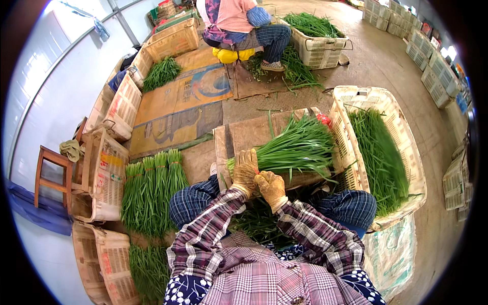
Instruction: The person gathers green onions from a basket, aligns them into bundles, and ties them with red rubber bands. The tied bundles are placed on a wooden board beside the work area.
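Note:
A loose bunch of garlic chives [300, 145] lies across a worn brown board [244, 133] in front of my knees, its leaves fanned to the right. My left hand [245, 170], in a stained yellowish glove, is closed over the stem end of that bunch. Close against it on the near side is my right hand [271, 187], gloved alike, its fingers pinched together. A tiny bit of red shows between the two hands; what the right fingers hold is too small to make out. Tied bunches of chives [152, 190] stand in a row to my left.
At my right is a cream plastic crate [414, 175] with loose chives [378, 157]. More crates [109, 175] line the left side, near a wooden stool [53, 175]. Flattened cardboard [178, 96] covers the floor ahead, where another person [239, 25] sits beside a filled crate [320, 53].

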Demonstrator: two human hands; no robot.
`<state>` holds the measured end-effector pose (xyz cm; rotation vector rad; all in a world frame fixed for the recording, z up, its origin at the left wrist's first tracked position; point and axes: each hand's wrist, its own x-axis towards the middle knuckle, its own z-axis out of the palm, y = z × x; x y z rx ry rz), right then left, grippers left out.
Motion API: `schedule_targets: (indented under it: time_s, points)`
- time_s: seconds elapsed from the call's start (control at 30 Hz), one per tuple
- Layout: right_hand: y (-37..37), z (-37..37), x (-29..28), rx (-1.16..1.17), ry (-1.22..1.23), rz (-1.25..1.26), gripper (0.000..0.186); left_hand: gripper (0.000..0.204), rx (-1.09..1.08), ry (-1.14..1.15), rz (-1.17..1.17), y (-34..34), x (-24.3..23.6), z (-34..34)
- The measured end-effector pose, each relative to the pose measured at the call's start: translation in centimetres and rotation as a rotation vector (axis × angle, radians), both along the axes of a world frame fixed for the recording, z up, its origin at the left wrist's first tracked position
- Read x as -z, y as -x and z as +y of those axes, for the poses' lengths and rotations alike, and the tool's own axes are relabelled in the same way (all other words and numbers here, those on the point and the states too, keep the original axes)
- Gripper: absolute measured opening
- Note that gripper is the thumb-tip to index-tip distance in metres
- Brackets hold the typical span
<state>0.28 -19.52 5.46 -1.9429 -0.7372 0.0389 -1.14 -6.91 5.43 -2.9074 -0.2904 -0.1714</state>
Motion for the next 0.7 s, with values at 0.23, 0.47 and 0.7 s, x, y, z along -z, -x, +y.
schedule_targets:
  time_s: [0.23, 0.47, 0.7]
  points:
    - [2.8, -0.3, -0.4, 0.017, -0.017, 0.188, 0.023, 0.061, -0.063, -0.05, -0.241, 0.6, 5.3, -0.4]
    - [4.9, -5.9, 6.4, -0.083, 0.301, -0.044, 0.021, 0.1, -0.09, 0.212, -0.019, 0.0, 3.4, 0.2]
    - [3.3, -5.8, 1.2, -0.287, 0.696, -0.184, 0.022, 0.113, -0.063, 0.226, 0.021, 0.3, 0.8, -0.7]
